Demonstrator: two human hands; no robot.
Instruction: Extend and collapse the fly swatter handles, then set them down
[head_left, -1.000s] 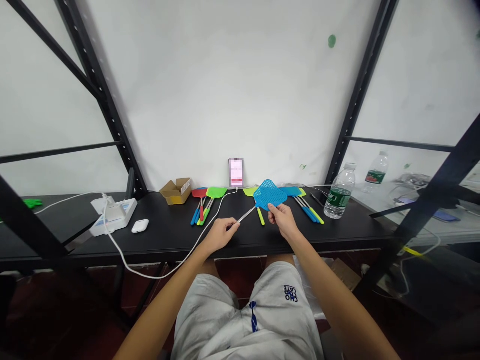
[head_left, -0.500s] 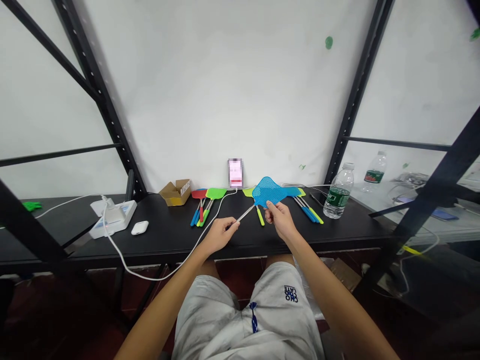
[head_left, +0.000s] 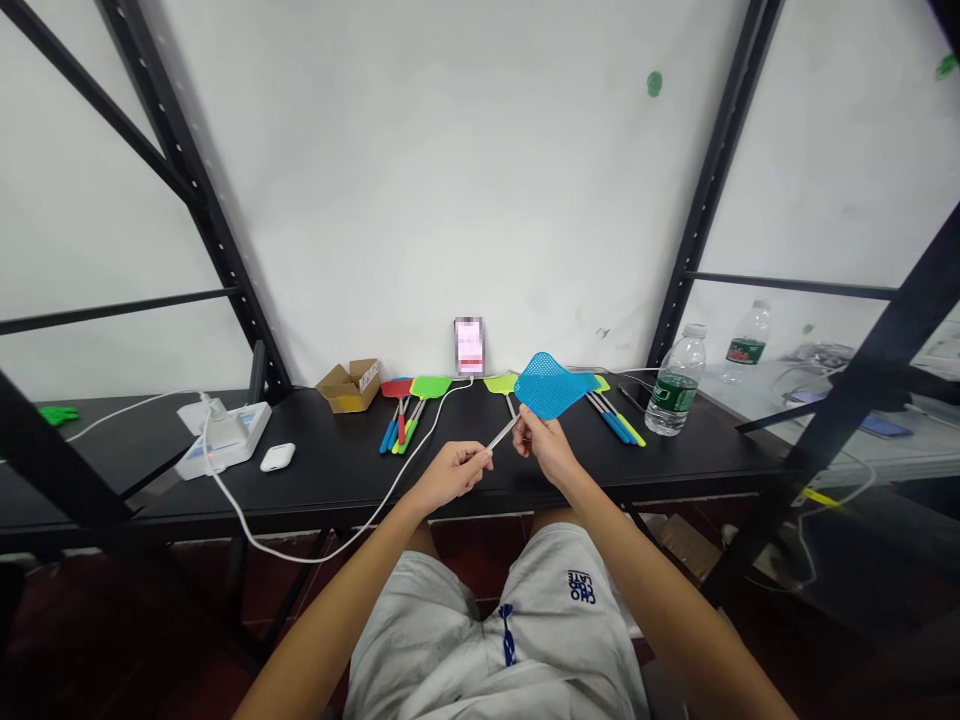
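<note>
A blue fly swatter (head_left: 550,387) is held above the black table, its mesh head up and to the right. My left hand (head_left: 454,472) pinches the lower part of its thin metal rod. My right hand (head_left: 541,440) grips it where the rod meets the head. Behind lies a yellow-green swatter (head_left: 500,384), partly hidden by my right hand. To the right rest several blue and yellow swatters (head_left: 616,422), handles toward me. A red-headed swatter (head_left: 397,387) and a green-headed one (head_left: 431,386) lie at the left with several handles beneath.
A phone (head_left: 469,346) leans on the wall. An open cardboard box (head_left: 350,388), a white case (head_left: 277,457) and a power strip (head_left: 225,440) are at the left. A white cable crosses the table (head_left: 322,480). A water bottle (head_left: 676,382) stands at the right.
The blue swatter has shifted slightly right. My right hand has moved left, down to the base of the head. My left hand has moved a little right.
</note>
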